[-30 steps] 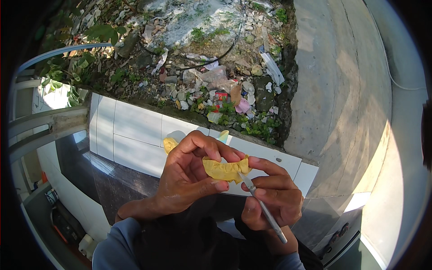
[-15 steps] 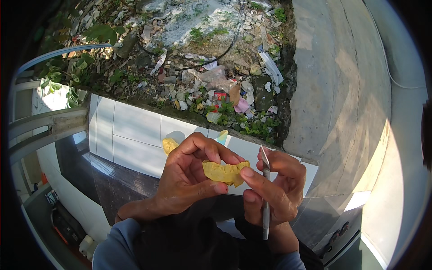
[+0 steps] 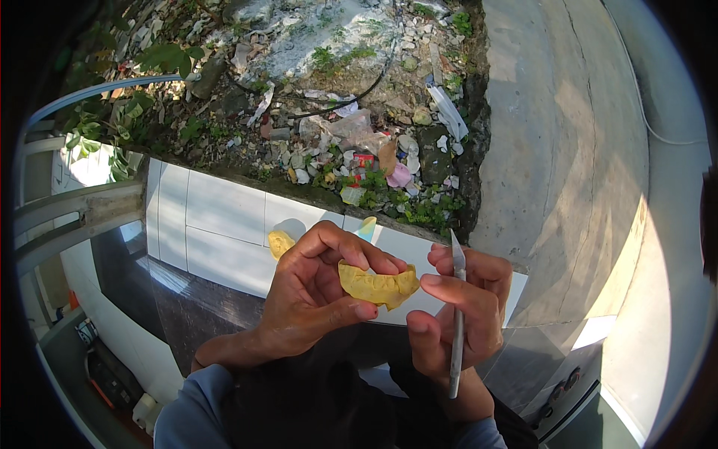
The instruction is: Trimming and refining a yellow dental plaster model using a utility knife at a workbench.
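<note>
Two bare hands meet over a crescent-shaped, ridged piece of yellow, clay-like material (image 3: 378,286). The left hand (image 3: 307,292) is partly curled, pinching the piece between the thumb below and the fingertips above, so that its right end sticks out toward the other hand. The right hand (image 3: 471,307) is loosely curled around a slim silver metal craft knife (image 3: 455,329), tucked among its fingers with the pointed blade turned up and away from the body. Its index fingertip sits just beside the piece; whether the two touch cannot be told. Just beyond the left hand, a rounded yellow lump (image 3: 281,243) rests on a ledge of glossy white rectangular tiles (image 3: 224,206), near a small pale yellow-and-blue scrap (image 3: 366,228).

The step in hand looks to be shaping the piece, with the blade clear of its surface. Another cut would call for tilting the knife down toward the ridge while the left hand's pinch stays steady, fingertips out of the blade's path.
</note>
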{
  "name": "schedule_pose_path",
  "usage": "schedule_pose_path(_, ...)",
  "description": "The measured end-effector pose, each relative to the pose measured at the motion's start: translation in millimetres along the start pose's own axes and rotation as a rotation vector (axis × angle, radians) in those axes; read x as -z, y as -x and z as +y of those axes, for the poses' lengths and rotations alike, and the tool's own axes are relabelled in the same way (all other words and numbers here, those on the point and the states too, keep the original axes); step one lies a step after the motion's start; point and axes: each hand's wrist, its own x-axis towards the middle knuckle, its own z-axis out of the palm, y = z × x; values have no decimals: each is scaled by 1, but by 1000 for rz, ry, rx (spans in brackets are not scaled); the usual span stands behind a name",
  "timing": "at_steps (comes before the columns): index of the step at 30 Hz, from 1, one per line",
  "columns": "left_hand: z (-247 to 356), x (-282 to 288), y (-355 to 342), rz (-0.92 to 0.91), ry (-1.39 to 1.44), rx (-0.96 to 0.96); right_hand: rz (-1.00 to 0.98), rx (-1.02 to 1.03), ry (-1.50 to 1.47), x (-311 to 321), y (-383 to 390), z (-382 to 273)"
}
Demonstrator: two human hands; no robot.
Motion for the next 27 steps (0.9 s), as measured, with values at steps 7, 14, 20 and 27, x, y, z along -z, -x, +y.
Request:
schedule_pose_path(7,-5,6,2,46,-60,-29,103,-237,-70,-6,17,22)
schedule_pose_path(14,-10,39,12,384,-90,-2,62,-729,-405,-26,73,129)
schedule_pose_path(20,-12,54,24,536,-40,127,-68,-809,-366,-58,116,178)
schedule_pose_path(27,-19,56,23,635,-105,206,-21,-805,-411,-79,125,195)
